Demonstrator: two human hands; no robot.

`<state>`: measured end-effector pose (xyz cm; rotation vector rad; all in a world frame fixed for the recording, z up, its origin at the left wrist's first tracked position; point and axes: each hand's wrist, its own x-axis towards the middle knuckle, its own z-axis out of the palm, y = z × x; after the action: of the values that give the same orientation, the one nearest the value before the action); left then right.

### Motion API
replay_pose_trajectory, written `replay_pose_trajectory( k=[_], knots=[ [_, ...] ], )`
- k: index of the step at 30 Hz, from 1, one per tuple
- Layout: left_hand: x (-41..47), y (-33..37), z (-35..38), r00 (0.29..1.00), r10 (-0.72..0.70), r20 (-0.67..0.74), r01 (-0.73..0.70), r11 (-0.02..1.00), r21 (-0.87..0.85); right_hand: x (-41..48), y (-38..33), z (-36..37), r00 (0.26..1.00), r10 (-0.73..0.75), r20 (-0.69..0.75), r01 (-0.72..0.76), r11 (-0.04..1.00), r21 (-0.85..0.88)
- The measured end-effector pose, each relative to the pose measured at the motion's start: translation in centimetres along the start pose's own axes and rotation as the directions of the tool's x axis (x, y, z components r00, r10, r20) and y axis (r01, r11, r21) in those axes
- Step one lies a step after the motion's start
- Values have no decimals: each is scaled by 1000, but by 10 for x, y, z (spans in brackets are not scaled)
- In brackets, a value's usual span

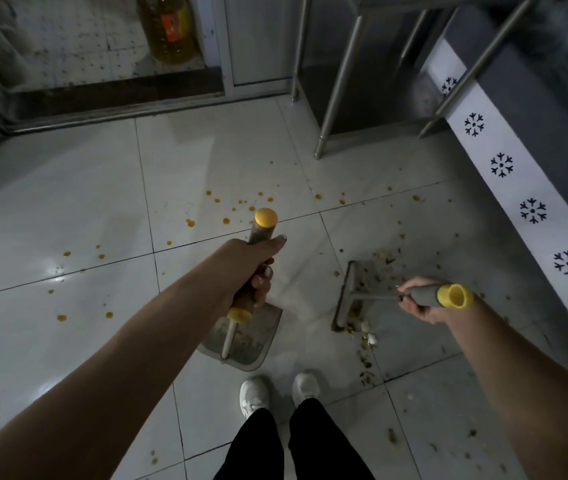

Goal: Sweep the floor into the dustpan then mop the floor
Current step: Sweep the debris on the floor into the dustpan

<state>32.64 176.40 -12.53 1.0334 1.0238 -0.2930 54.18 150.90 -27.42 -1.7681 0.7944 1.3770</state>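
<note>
My left hand [253,268] grips the grey, yellow-capped handle of a long-handled dustpan [242,341], whose grey pan rests on the white tile floor [67,202] just ahead of my shoes. My right hand [421,303] holds the grey, yellow-tipped handle of a broom [344,296]. The broom's flat head lies on the floor right of the pan, apart from it. A pile of debris [367,334] with scraps and pale bits lies against the broom head. Yellow-orange spots [190,222] dot the tiles ahead and to the left.
Steel table legs [339,77] stand at the upper right. A cabinet with a white snowflake-patterned strip [532,209] runs along the right. A metal door threshold [109,105] crosses the top left, with a bottle of yellow oil [168,26] behind it.
</note>
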Motion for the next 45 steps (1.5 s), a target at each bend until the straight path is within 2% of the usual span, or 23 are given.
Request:
replay_pose_trajectory(
  k=[3, 9, 14, 22, 29, 33, 36, 40, 45],
  knots=[
    [3, 5, 14, 1000, 11, 9, -11, 999, 41, 1, -10, -10, 998, -18, 56, 14, 998, 68],
    [19, 18, 49, 999, 38, 0, -38, 996, 78, 30, -36, -10, 964, -24, 265, -57, 954, 294],
    [34, 26, 82, 999, 46, -20, -43, 991, 126, 54, -41, -9, 950, 4, 313, -97, 954, 282],
    [45, 23, 129, 1000, 32, -1, -31, 985, 169, 57, -24, -69, 972, 113, 205, -137, 985, 107],
    [31, 10, 145, 997, 18, 77, -32, 983, 182, 44, 45, -121, 983, 111, 147, -142, 965, 222],
    [18, -8, 150, 994, 31, 109, -53, 977, 207, 28, 77, -134, 989, 123, 86, -137, 974, 183],
    [12, -20, 157, 991, 33, 126, -63, 969, 240, 17, 85, -143, 997, 78, 28, -82, 985, 154],
    [5, -24, 169, 990, 40, 138, -72, 969, 235, 7, 78, -163, 997, 46, 69, -61, 972, 227],
    [7, -23, 190, 993, 39, 109, -63, 971, 229, 2, 36, -181, 998, 57, 19, -55, 993, -100]
  ],
)
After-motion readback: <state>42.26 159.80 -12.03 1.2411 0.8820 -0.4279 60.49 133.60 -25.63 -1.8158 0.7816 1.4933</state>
